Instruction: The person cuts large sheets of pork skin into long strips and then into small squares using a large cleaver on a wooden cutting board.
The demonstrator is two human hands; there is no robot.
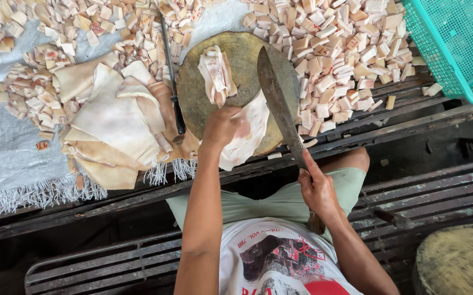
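Pinning pale slab (247, 134) under left hand (220, 127), cleaver (277, 104) right.

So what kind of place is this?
Probably a rough outdoor meat-cutting spot: a round wooden chopping block, a big cleaver in the right hand, and heaps of cut pieces.

Teal mesh basket (454, 49), pale pink-white slab (247, 134)
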